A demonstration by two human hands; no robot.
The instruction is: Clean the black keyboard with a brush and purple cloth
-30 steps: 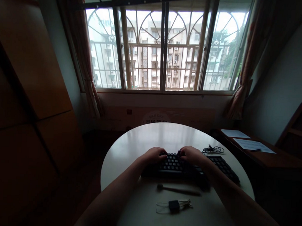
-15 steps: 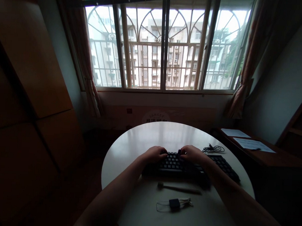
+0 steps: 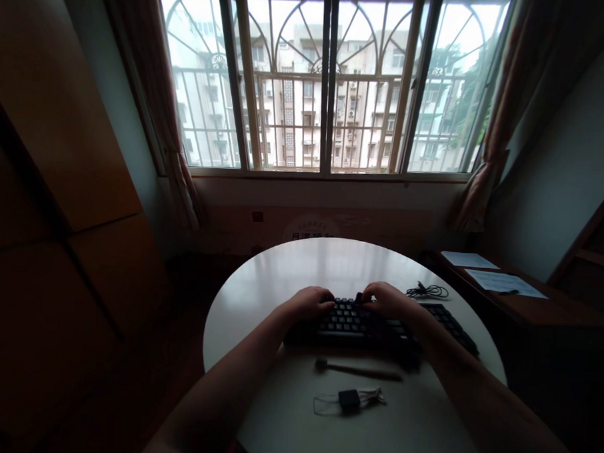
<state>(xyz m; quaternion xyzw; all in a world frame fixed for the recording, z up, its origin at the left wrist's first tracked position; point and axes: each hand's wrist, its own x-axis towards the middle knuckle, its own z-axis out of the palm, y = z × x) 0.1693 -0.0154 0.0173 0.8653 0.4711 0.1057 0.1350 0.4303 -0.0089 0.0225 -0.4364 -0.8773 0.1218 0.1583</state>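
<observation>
A black keyboard (image 3: pixel 344 320) lies across the white round table (image 3: pixel 280 269), its right end reaching past my right forearm. My left hand (image 3: pixel 310 303) is closed on the keyboard's far left part, fingers curled over its back edge. Over the middle keys, my right hand (image 3: pixel 385 301) pinches a dark cloth (image 3: pixel 394 344) that drapes over the keys towards the front edge. A small tip of the cloth sticks up by the fingers. In front of the keyboard lies a toothbrush-like brush (image 3: pixel 360 372). Nearer to me is a small dark block with wire loops (image 3: pixel 349 401).
A coiled black cable (image 3: pixel 428 291) rests behind the keyboard's right end. To the right, a low brown table (image 3: pixel 553 314) carries paper sheets (image 3: pixel 504 283) and a pen. A wooden cabinet (image 3: pixel 85 143) stands at the left, and a barred window (image 3: pixel 328 87) is ahead.
My right hand has shifted slightly along the keys with the dark cloth. My left hand stays on the keyboard. The view has tilted down a little.
</observation>
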